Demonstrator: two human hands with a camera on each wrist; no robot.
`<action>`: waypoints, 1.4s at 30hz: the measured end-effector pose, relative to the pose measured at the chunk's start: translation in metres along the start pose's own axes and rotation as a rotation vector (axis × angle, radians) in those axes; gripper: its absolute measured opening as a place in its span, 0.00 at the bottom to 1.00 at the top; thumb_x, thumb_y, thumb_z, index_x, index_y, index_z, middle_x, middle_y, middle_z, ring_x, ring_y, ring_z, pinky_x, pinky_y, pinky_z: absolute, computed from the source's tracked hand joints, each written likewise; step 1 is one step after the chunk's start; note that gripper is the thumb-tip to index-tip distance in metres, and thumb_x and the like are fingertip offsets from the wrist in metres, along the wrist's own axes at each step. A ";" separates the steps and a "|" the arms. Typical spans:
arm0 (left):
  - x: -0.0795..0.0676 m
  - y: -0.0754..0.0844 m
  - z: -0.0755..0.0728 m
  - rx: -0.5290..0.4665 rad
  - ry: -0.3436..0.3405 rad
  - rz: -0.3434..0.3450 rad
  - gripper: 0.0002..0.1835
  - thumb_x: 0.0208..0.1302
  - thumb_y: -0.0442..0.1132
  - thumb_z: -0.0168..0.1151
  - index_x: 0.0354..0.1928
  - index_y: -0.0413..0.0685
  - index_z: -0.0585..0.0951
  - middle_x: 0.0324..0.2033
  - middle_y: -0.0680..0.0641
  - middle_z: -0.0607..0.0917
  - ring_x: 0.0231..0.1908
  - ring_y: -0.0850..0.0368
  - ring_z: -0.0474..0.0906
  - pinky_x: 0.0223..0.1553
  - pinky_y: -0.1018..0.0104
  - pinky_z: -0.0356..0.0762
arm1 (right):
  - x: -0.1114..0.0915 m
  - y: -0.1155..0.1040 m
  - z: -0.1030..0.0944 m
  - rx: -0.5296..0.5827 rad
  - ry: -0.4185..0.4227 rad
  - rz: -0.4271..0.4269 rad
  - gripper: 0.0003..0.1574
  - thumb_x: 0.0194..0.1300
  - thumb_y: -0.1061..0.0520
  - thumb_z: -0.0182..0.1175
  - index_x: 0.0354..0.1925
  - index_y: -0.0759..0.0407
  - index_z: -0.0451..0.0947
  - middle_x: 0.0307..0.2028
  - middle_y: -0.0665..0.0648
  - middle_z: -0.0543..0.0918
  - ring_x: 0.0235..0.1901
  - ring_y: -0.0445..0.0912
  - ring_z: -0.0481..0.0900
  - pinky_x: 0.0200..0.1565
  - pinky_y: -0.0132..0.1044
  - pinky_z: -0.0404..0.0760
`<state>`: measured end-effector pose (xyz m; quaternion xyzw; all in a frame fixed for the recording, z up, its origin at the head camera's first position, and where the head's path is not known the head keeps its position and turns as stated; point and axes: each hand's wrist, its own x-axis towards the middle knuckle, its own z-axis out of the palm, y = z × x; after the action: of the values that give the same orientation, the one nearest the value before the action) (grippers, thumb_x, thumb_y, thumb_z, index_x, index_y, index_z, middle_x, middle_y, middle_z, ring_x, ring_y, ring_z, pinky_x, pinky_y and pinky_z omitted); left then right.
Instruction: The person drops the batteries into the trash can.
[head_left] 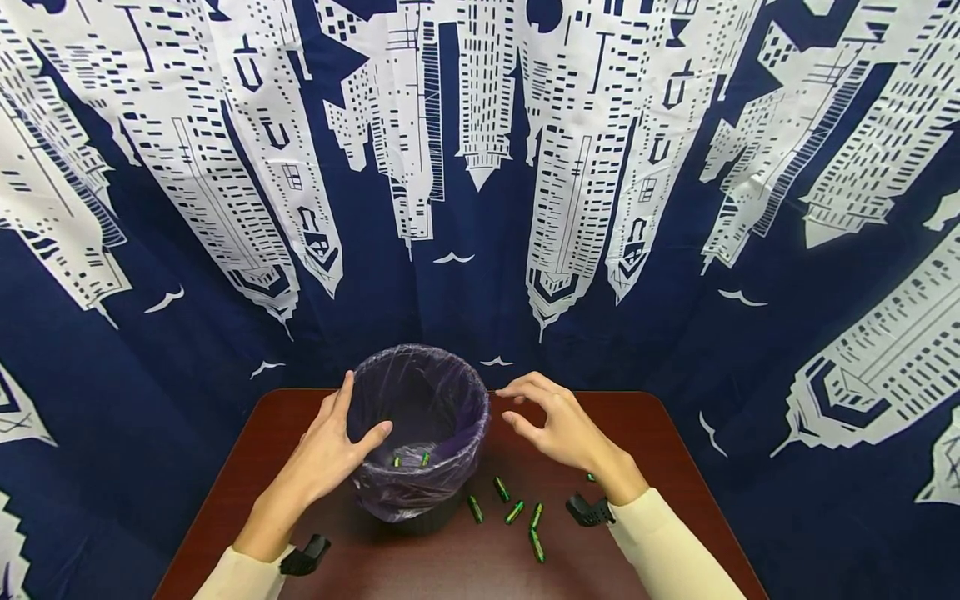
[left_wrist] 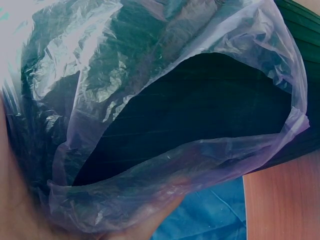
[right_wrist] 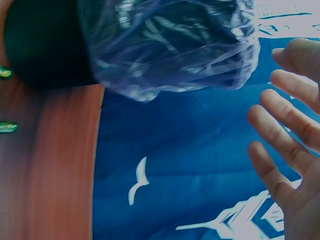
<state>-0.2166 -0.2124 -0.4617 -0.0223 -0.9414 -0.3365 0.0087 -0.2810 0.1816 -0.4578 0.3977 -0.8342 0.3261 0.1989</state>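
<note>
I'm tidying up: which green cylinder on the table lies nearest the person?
The lower green cylinder of the angled pair, right of the bin; all others on the table lie farther up the head view.

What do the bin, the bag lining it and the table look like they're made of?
Bag: thin, shiny plastic film, purple-tinted; it wrinkles and is see-through.
Bin: probably rigid plastic, dark and fairly dull; its wall shows fine ridges.
Table: wood or wood-look laminate, smooth reddish brown with faint streaks; I can't tell which.
</note>
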 end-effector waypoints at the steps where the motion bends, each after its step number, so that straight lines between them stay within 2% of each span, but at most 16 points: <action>1: 0.000 0.000 0.000 0.002 -0.001 0.000 0.67 0.79 0.75 0.64 0.98 0.52 0.36 0.93 0.29 0.54 0.86 0.19 0.67 0.82 0.17 0.67 | -0.005 0.002 0.001 0.003 0.013 0.000 0.20 0.75 0.61 0.79 0.62 0.52 0.92 0.57 0.51 0.92 0.51 0.49 0.91 0.56 0.43 0.92; 4: 0.001 0.000 0.000 0.001 -0.003 0.001 0.67 0.79 0.75 0.64 0.98 0.52 0.36 0.93 0.28 0.54 0.86 0.19 0.67 0.82 0.18 0.67 | -0.020 0.009 0.004 0.011 0.047 -0.005 0.21 0.73 0.63 0.80 0.61 0.52 0.92 0.56 0.53 0.93 0.48 0.51 0.91 0.56 0.34 0.89; 8: 0.000 0.000 0.000 0.002 -0.001 -0.002 0.67 0.80 0.74 0.65 0.98 0.50 0.36 0.92 0.28 0.54 0.86 0.19 0.67 0.83 0.18 0.67 | -0.040 0.019 0.007 0.005 0.052 0.011 0.22 0.71 0.65 0.80 0.61 0.52 0.92 0.55 0.53 0.93 0.46 0.50 0.90 0.54 0.31 0.87; 15: 0.000 0.000 -0.001 0.000 0.004 -0.006 0.67 0.80 0.74 0.65 0.98 0.51 0.36 0.93 0.28 0.54 0.86 0.19 0.66 0.83 0.18 0.66 | -0.076 0.044 0.009 -0.044 0.050 0.077 0.23 0.70 0.66 0.81 0.59 0.51 0.92 0.53 0.48 0.93 0.44 0.50 0.90 0.52 0.32 0.87; 21: 0.000 0.000 -0.003 -0.004 0.006 -0.007 0.67 0.80 0.74 0.65 0.98 0.52 0.36 0.93 0.28 0.54 0.86 0.19 0.67 0.83 0.17 0.66 | -0.108 0.067 0.009 -0.064 0.042 0.177 0.21 0.71 0.66 0.80 0.59 0.52 0.92 0.53 0.49 0.93 0.44 0.50 0.90 0.47 0.34 0.89; 25: 0.000 0.000 -0.001 -0.004 0.008 -0.009 0.67 0.80 0.74 0.64 0.98 0.52 0.36 0.93 0.28 0.54 0.86 0.19 0.67 0.83 0.18 0.66 | -0.128 0.079 0.007 -0.043 0.022 0.268 0.20 0.73 0.66 0.80 0.60 0.52 0.92 0.53 0.49 0.92 0.45 0.49 0.92 0.48 0.42 0.96; 28: 0.000 0.000 0.001 -0.007 0.013 -0.006 0.66 0.80 0.74 0.65 0.98 0.51 0.37 0.92 0.28 0.55 0.86 0.20 0.67 0.83 0.18 0.66 | -0.142 0.087 0.006 -0.046 0.025 0.322 0.21 0.72 0.66 0.80 0.60 0.52 0.92 0.53 0.50 0.91 0.47 0.49 0.92 0.50 0.46 0.97; 32: 0.001 0.000 0.001 -0.013 0.018 0.000 0.66 0.80 0.72 0.66 0.98 0.51 0.37 0.92 0.28 0.56 0.86 0.20 0.67 0.84 0.19 0.66 | -0.155 0.096 0.004 -0.091 0.034 0.371 0.21 0.70 0.66 0.82 0.59 0.52 0.93 0.51 0.53 0.92 0.46 0.51 0.90 0.45 0.42 0.93; 36: 0.001 0.000 0.001 -0.014 0.028 -0.001 0.66 0.80 0.73 0.66 0.98 0.52 0.38 0.92 0.29 0.56 0.86 0.21 0.67 0.84 0.19 0.66 | -0.162 0.106 0.002 -0.118 0.009 0.432 0.21 0.71 0.64 0.82 0.60 0.53 0.93 0.53 0.53 0.92 0.47 0.54 0.90 0.43 0.39 0.89; 42: 0.001 -0.002 0.001 -0.006 0.036 -0.005 0.66 0.79 0.74 0.65 0.98 0.52 0.38 0.92 0.29 0.57 0.86 0.22 0.68 0.83 0.19 0.68 | -0.173 0.118 -0.002 -0.120 -0.059 0.519 0.23 0.72 0.64 0.81 0.63 0.59 0.92 0.57 0.57 0.91 0.50 0.59 0.91 0.48 0.47 0.93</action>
<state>-0.2179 -0.2136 -0.4640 -0.0141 -0.9402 -0.3395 0.0250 -0.2698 0.3304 -0.6042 0.1673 -0.9316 0.3043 0.1077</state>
